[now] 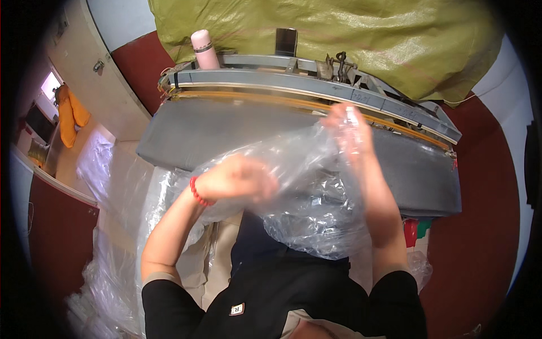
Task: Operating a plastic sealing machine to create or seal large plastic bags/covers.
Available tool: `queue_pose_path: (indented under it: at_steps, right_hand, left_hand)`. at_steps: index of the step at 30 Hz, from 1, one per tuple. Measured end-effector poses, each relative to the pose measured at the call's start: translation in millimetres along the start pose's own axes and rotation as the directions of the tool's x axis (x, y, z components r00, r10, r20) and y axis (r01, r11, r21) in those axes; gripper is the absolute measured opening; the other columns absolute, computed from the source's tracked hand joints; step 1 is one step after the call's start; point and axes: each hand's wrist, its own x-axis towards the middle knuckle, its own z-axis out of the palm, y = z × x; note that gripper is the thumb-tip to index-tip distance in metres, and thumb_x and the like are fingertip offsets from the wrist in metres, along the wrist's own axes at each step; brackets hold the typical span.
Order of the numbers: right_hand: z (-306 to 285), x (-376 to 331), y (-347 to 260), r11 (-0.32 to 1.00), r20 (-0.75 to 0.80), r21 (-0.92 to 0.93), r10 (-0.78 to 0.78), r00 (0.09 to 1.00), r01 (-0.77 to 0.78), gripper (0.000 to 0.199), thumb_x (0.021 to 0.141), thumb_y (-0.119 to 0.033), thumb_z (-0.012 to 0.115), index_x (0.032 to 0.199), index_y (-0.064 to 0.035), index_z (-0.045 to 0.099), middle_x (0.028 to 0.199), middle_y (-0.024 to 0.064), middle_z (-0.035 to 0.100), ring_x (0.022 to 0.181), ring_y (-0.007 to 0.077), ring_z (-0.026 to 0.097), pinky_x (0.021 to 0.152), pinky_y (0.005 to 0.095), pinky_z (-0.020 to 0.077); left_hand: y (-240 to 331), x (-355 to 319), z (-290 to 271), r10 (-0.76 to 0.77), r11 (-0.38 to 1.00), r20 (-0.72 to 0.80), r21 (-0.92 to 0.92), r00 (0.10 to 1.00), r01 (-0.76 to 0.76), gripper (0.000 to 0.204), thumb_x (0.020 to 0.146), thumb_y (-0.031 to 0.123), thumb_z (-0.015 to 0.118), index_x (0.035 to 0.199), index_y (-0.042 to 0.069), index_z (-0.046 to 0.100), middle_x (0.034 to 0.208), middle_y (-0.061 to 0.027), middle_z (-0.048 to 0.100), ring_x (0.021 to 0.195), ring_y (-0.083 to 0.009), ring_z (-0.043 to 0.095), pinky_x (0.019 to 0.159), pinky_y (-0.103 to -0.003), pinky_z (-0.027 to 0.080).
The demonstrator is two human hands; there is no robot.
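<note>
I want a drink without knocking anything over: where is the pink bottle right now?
In the head view, the pink bottle stands upright at the upper left, on the far left end of the grey sealing machine, against the green sack and beyond both hands.

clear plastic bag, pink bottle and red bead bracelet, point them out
clear plastic bag [316,209], head view, crinkled middle.
pink bottle [204,52], head view, body below the cap.
red bead bracelet [196,192], head view, beads on the left wrist.

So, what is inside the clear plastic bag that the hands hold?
The clear plastic bag is crumpled between the left hand and right hand. Through it only dark clothing shows; the folds and glare hide whether it holds anything.
</note>
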Motion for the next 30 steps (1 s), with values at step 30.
queue_pose_path:
  at_steps: [30]
  right_hand:
    - [-417,-121,-257,-0.222,-0.199,-0.667,-0.867,0.457,-0.711,0.032,0.085,-0.034,0.044,0.098,-0.0055,0.052,0.094,0.0192,0.058,0.089,0.038,0.054,0.074,0.0435,0.0425]
  left_hand:
    - [-167,-66,-305,0.282,0.307,-0.778,0.628,0.561,0.716,0.042,0.085,0.032,0.046,0.113,0.0,0.05,0.119,-0.0171,0.047,0.115,-0.0274,0.04,0.098,-0.033,0.028]
